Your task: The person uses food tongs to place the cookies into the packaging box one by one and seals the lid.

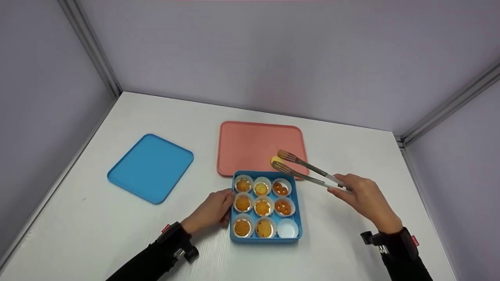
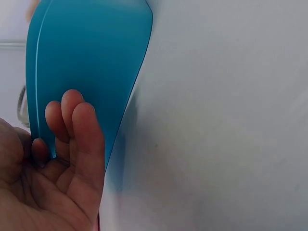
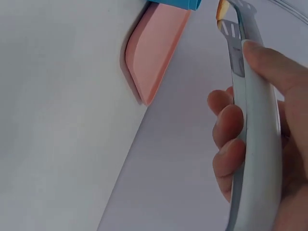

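A blue box (image 1: 265, 240) holds several white paper cups with cookies in them; the front right cup (image 1: 288, 228) shows only its white inside. My left hand (image 1: 209, 208) grips the box's left side, its fingers (image 2: 87, 139) against the outer wall in the left wrist view. With my right hand (image 1: 364, 197) I hold a pair of metal tongs (image 1: 309, 178) by their pale handles (image 3: 262, 130). Between the tongs' slotted tips is a small yellow cookie (image 1: 275, 160), over the near part of the pink tray (image 1: 254, 142). The cookie's edge (image 3: 223, 8) also shows in the right wrist view.
Off to the left lies a flat blue tray (image 1: 150, 169) on the white table (image 1: 336, 249). The pink tray sits right behind the box. Grey walls (image 1: 242, 54) stand at the back and both sides.
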`<state>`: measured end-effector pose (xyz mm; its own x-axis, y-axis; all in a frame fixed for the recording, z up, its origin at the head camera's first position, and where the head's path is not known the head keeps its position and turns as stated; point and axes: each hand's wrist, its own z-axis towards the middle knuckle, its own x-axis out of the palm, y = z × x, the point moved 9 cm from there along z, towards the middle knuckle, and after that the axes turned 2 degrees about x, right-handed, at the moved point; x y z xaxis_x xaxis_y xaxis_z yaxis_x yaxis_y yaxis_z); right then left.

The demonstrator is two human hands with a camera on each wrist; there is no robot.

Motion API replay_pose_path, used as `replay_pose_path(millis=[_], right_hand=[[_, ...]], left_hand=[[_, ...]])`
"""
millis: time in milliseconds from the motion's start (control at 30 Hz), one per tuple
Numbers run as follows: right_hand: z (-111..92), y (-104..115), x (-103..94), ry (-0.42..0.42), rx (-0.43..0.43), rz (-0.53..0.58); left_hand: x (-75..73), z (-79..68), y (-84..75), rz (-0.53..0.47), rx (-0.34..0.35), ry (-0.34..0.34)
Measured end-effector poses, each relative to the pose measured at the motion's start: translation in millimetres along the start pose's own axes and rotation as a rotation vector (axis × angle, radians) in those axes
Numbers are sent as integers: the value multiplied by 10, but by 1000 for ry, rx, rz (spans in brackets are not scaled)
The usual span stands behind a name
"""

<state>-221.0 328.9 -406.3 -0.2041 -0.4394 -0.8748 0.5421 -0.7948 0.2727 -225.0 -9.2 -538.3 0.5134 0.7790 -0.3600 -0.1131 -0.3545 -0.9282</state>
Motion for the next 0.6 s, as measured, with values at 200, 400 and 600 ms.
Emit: replay_pose_path(millis=[200,400,600], right_hand=[[-141,74,-116,28,-77,19],[-273,87,-198,69,-109,30],[-379,122,-271,113,-108,65]], left_hand=[[-34,-13,-19,23,21,-12],[-31,-5,2,28,22,-16],[-25,-7,12,24,17,-13]])
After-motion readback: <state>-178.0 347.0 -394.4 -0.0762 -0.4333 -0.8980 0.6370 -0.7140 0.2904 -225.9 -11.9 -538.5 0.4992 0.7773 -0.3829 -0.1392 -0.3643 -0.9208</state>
